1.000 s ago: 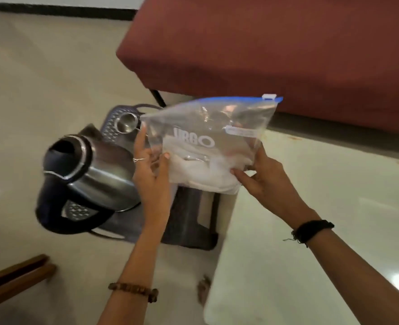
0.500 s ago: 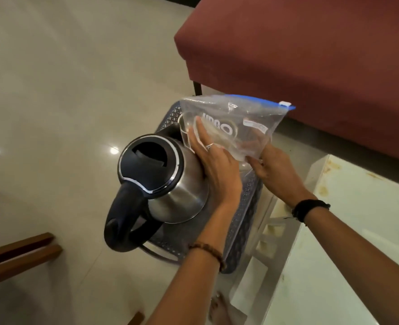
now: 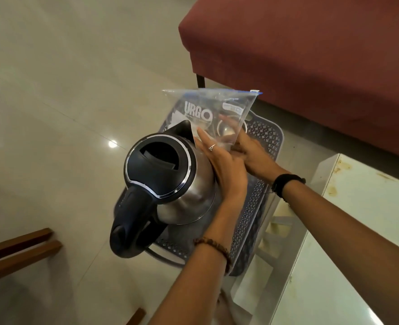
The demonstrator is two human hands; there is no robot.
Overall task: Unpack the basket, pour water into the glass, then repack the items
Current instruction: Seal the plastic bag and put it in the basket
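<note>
Nearest you, the white surface [image 3: 348,231] sits at your right, carrying nothing in view. Your left hand [image 3: 226,170] lies with straight fingers against the lower face of the zip bag [image 3: 217,111], between the bag and the kettle [image 3: 170,174], apparently to steady the bag and keep it off the steel wall. Your right hand [image 3: 252,151] meets the bag's lower edge from the other side; its fingers are hidden behind the plastic, so I cannot tell whether they pinch the bag or only support it. The bag stands upright, seal uppermost, just above the far end of the grey basket [image 3: 264,141], with something metallic dimly visible through it. The kettle occupies the basket's near end, handle toward you. Judgement: you are seating the bag in the remaining gap during repacking. Beyond stands a maroon seat [image 3: 311,55].
</note>
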